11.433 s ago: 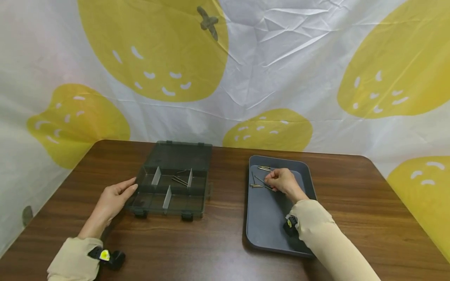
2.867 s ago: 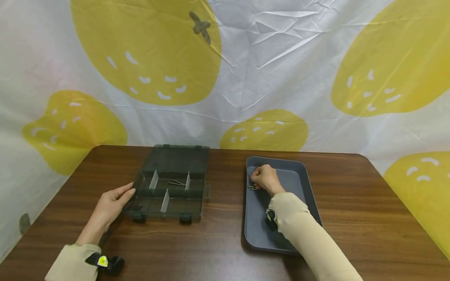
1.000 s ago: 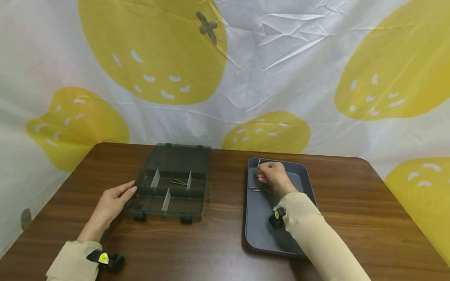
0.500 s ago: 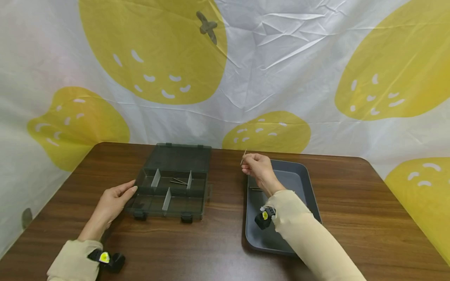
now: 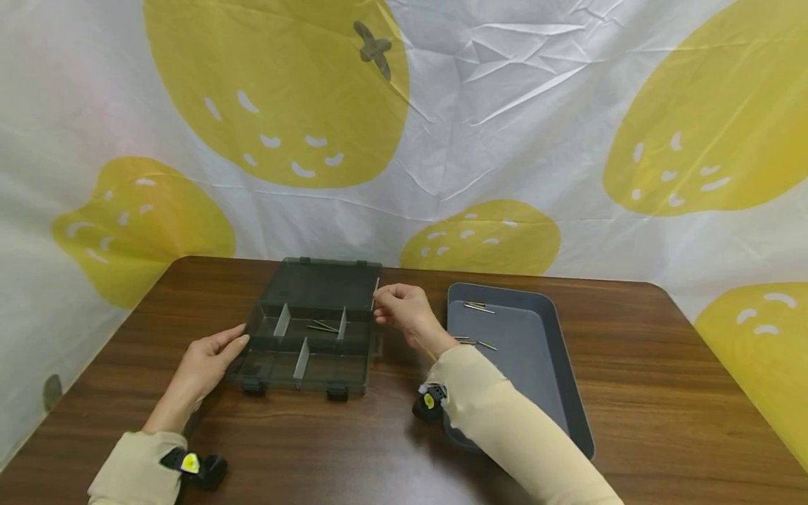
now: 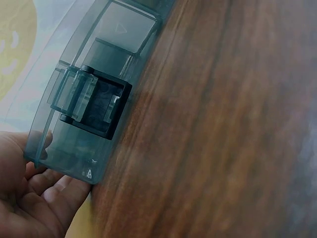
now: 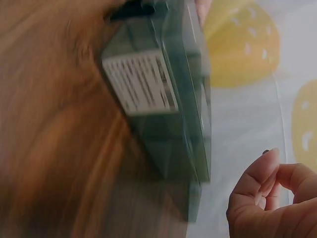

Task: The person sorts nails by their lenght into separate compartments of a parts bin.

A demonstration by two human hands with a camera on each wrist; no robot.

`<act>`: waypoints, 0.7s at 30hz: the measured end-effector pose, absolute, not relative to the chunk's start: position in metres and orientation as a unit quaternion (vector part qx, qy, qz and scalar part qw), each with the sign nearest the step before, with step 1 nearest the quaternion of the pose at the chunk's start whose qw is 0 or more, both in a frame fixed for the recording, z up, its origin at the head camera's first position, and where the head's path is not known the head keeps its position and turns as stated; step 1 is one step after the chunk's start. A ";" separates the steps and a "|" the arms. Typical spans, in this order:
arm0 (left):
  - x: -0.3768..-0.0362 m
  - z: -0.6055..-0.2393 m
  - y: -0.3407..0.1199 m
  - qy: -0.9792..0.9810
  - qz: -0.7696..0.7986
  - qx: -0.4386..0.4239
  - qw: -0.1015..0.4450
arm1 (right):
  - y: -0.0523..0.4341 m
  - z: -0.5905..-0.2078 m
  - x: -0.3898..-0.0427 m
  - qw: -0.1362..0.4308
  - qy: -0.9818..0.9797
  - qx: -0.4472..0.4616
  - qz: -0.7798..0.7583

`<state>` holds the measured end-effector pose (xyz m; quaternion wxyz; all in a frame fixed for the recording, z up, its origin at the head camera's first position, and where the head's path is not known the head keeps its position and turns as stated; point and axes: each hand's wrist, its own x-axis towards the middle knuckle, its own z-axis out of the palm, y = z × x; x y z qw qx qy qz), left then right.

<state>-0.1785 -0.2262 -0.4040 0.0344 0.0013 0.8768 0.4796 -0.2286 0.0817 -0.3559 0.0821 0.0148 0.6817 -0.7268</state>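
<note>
With twelve o'clock at the far edge of the brown wood-grain tabletop (image 5: 341, 449), the smoky translucent plastic compartment box (image 5: 278, 384) lies toward nine o'clock, its dark see-through lid (image 5: 322, 284) open toward twelve, and the dark grey shallow rectangular tray (image 5: 539, 372) lies toward three. The step in hand looks to be the transfer of one fastener to the box: the right hand (image 5: 410, 312) pinches a single thin straight metal fastener (image 5: 375, 293) between narrowed fingertips, nearly upright, at about two o'clock from the compartments, by the lid's right edge; whether it touches the lid I cannot tell. The left hand (image 5: 205, 361) holds the box's rim at nine o'clock, apparently to steady it.

A few similar slim metal fasteners (image 5: 324, 327) lie at slight angles in the far row's middle compartment, between two pale upright dividers (image 5: 342, 324), nearer the three o'clock one. In the tray, one small metal cluster (image 5: 480, 307) lies near its eleven o'clock corner and a second metal cluster (image 5: 468, 342) toward its ten o'clock side, so more seems left to shift.

The next move probably calls for a short reach toward nine o'clock, clear of the nearer divider, then a low release into that compartment
</note>
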 end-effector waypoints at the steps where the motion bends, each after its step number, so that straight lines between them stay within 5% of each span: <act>1: -0.179 -0.404 -0.226 0.877 0.479 0.001 0.036 | 0.078 -0.357 -0.228 0.086 0.685 0.011 -0.724; 21: -0.178 -0.405 -0.225 0.877 0.480 0.001 0.031 | 0.033 -0.368 -0.227 0.136 0.709 -0.023 -0.692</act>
